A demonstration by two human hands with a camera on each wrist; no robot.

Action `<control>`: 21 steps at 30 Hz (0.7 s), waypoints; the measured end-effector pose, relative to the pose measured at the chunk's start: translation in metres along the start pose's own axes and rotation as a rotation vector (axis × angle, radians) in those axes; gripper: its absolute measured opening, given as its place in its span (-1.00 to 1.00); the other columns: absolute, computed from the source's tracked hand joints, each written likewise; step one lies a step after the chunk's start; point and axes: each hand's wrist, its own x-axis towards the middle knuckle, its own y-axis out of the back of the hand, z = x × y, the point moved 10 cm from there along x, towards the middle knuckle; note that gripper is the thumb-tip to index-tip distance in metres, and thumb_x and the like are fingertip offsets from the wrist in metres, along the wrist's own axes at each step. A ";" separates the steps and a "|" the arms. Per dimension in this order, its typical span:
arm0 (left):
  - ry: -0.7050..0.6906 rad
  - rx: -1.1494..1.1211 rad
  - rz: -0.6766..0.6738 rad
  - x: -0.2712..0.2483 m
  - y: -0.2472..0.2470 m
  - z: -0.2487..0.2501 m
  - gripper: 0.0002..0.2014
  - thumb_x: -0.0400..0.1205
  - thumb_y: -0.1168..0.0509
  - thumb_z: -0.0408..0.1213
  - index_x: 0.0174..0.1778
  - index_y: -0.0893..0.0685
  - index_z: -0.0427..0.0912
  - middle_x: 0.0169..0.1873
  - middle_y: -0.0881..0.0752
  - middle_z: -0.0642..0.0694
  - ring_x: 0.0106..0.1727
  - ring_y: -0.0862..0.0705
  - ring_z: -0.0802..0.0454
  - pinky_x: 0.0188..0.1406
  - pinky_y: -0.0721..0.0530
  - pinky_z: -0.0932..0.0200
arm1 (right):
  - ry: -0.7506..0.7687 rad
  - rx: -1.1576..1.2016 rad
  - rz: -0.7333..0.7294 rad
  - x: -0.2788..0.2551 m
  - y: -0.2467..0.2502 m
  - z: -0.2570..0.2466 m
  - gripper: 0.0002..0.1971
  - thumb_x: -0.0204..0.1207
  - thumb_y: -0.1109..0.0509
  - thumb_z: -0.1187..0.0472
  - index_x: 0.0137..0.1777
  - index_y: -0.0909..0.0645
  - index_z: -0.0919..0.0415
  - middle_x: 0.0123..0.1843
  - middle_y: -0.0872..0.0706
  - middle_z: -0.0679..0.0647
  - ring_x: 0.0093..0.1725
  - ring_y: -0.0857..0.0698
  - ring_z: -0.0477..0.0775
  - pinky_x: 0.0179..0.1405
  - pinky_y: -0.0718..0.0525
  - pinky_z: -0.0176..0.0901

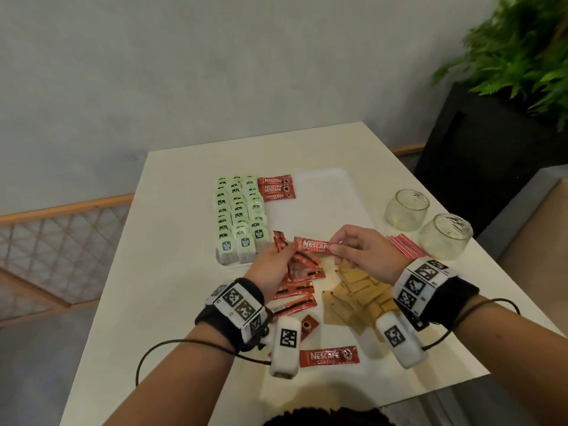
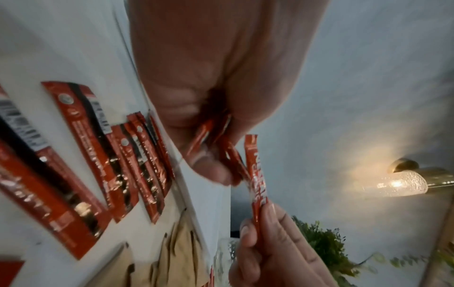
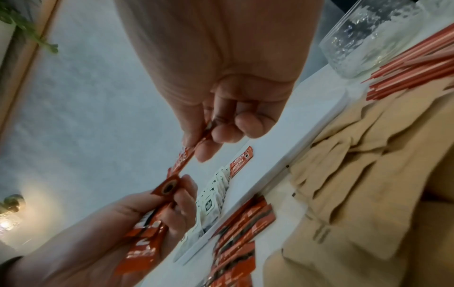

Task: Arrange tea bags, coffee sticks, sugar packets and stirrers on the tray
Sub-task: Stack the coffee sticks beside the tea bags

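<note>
I see a big white table (image 1: pixel 172 272) with a white tray (image 1: pixel 322 192) lying flat on it. On the left part of the tray, green tea bags (image 1: pixel 239 213) sit in three neat rows, and a few red coffee sticks (image 1: pixel 276 188) lie just beside them at the far end. Two glass jars (image 1: pixel 427 222) stand on the table to the right of the tray, and thin red stirrers (image 1: pixel 405 245) lie near them. In front of the tray lie a heap of brown sugar packets (image 1: pixel 356 295) and a spread of loose coffee sticks (image 1: pixel 295 290) — one more stick (image 1: pixel 329 355) lies alone at the near edge.

My left hand (image 1: pixel 270 262) is above the loose sticks, its fingers curled round a small bunch of red sticks (image 3: pixel 150 231). My right hand (image 1: pixel 365 250) pinches the end of a single coffee stick (image 1: pixel 312 245) between thumb and fingers — its other end reaches over to the bunch, but I can't tell whether they touch.
</note>
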 end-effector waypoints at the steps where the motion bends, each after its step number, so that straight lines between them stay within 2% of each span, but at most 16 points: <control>1: 0.020 -0.054 -0.012 0.001 0.000 0.001 -0.78 0.79 -0.15 -0.32 0.02 -0.69 -0.31 -0.26 -0.84 -0.17 -0.29 -0.82 0.00 -0.19 -0.84 0.11 | 0.003 -0.010 -0.006 0.001 0.002 -0.001 -0.96 0.62 -0.38 0.30 -0.03 -0.67 0.24 -0.34 -0.75 0.10 -0.46 -0.56 -0.18 -0.43 -0.52 -0.39; 2: 0.032 -0.073 -0.011 0.002 0.000 0.002 -0.79 0.78 -0.15 -0.34 0.09 -0.68 -0.32 -0.22 -0.84 -0.23 -0.20 -0.84 -0.09 0.01 -0.82 -0.02 | 0.001 -0.018 -0.009 0.003 0.003 -0.002 -0.93 0.62 -0.38 0.30 0.01 -0.69 0.25 -0.33 -0.75 0.11 -0.47 -0.57 -0.21 -0.43 -0.52 -0.42; 3: 0.036 -0.087 -0.009 0.003 0.000 0.005 -0.80 0.77 -0.17 -0.34 0.15 -0.67 -0.33 -0.19 -0.83 -0.26 -0.15 -0.84 -0.15 0.11 -0.78 -0.10 | -0.002 -0.027 -0.009 0.005 0.005 -0.003 -0.91 0.62 -0.38 0.30 0.04 -0.70 0.26 -0.32 -0.75 0.11 -0.47 -0.57 -0.22 -0.44 -0.51 -0.44; 4: 0.033 -0.106 -0.003 0.004 0.000 0.009 -0.81 0.76 -0.20 -0.33 0.17 -0.65 -0.34 -0.23 -0.82 -0.25 -0.19 -0.83 -0.15 0.12 -0.77 -0.13 | -0.009 -0.033 -0.010 0.008 0.007 -0.003 -0.90 0.62 -0.38 0.29 0.04 -0.71 0.25 -0.31 -0.76 0.10 -0.46 -0.58 -0.22 -0.44 -0.51 -0.45; 6: 0.032 -0.159 0.012 0.004 0.001 0.016 -0.81 0.75 -0.24 -0.25 0.10 -0.63 -0.32 -0.49 -0.67 -0.09 -0.46 -0.71 0.02 -0.04 -0.81 -0.03 | -0.030 -0.039 -0.014 0.014 0.009 -0.001 -0.91 0.61 -0.39 0.27 0.01 -0.73 0.18 -0.30 -0.78 0.08 -0.42 -0.58 -0.17 -0.41 -0.52 -0.43; 7: 0.023 -0.135 0.012 0.004 0.002 0.021 -0.76 0.74 -0.26 -0.15 0.06 -0.61 -0.29 -0.57 -0.55 0.00 -0.56 -0.59 0.09 -0.25 -0.81 0.06 | -0.040 -0.037 -0.014 0.017 0.010 -0.001 -0.92 0.61 -0.39 0.27 -0.01 -0.72 0.17 -0.29 -0.79 0.07 -0.41 -0.59 -0.15 -0.40 -0.52 -0.41; 8: 0.002 -0.062 0.001 0.004 0.002 0.025 -0.69 0.71 -0.28 -0.02 0.00 -0.59 -0.24 -0.60 -0.44 0.05 -0.60 -0.49 0.12 -0.49 -0.70 0.15 | -0.044 -0.030 -0.012 0.020 0.010 -0.001 -0.92 0.61 -0.39 0.27 -0.03 -0.72 0.16 -0.29 -0.80 0.07 -0.41 -0.59 -0.16 -0.40 -0.51 -0.42; 9: -0.031 0.040 -0.018 0.005 0.002 0.029 -0.64 0.67 -0.30 0.10 -0.10 -0.55 -0.18 -0.60 -0.38 0.07 -0.62 -0.42 0.11 -0.61 -0.52 0.19 | -0.041 -0.025 -0.011 0.023 0.010 -0.003 -0.93 0.61 -0.39 0.28 -0.04 -0.71 0.17 -0.28 -0.81 0.08 -0.43 -0.59 -0.18 -0.42 -0.51 -0.43; 10: -0.069 0.142 -0.036 0.006 0.002 0.033 -0.61 0.63 -0.32 0.16 -0.20 -0.50 -0.12 -0.59 -0.35 0.07 -0.62 -0.37 0.09 -0.61 -0.38 0.19 | -0.034 -0.019 -0.011 0.026 0.010 -0.006 -0.93 0.61 -0.39 0.28 -0.04 -0.71 0.18 -0.26 -0.82 0.10 -0.45 -0.58 -0.20 -0.43 -0.51 -0.45; 12: -0.116 0.243 -0.047 0.009 0.004 0.039 -0.61 0.60 -0.40 0.11 -0.31 -0.47 -0.09 -0.59 -0.35 0.06 -0.61 -0.33 0.06 -0.54 -0.29 0.15 | -0.020 -0.017 -0.017 0.031 0.009 -0.012 -0.93 0.62 -0.38 0.28 -0.02 -0.70 0.22 -0.21 -0.83 0.14 -0.43 -0.58 -0.19 -0.41 -0.52 -0.44; 14: -0.131 0.231 -0.037 0.011 0.008 0.043 -0.69 0.61 -0.44 -0.04 -0.27 -0.54 -0.15 -0.59 -0.40 0.03 -0.60 -0.33 0.04 -0.54 -0.31 0.16 | -0.028 -0.026 -0.034 0.036 0.007 -0.014 -0.92 0.61 -0.40 0.26 -0.01 -0.71 0.23 -0.18 -0.85 0.14 -0.36 -0.60 -0.14 -0.36 -0.55 -0.39; 17: -0.189 0.276 -0.009 0.015 0.012 0.055 -0.71 0.64 -0.42 -0.11 -0.28 -0.57 -0.20 -0.60 -0.45 0.01 -0.61 -0.36 0.04 -0.60 -0.40 0.20 | -0.055 -0.064 -0.058 0.049 0.005 -0.018 -0.91 0.58 -0.43 0.24 0.00 -0.76 0.18 -0.18 -0.86 0.10 -0.31 -0.63 -0.07 -0.30 -0.54 -0.26; 21: -0.245 0.302 0.005 0.021 0.013 0.068 -0.73 0.65 -0.41 -0.17 -0.26 -0.54 -0.21 -0.58 -0.44 -0.02 -0.61 -0.36 0.07 -0.61 -0.40 0.21 | -0.051 -0.130 -0.127 0.068 -0.004 -0.031 -0.84 0.48 -0.53 0.03 -0.05 -0.82 0.09 -0.20 -0.86 0.07 -0.32 -0.64 -0.08 -0.24 -0.57 -0.21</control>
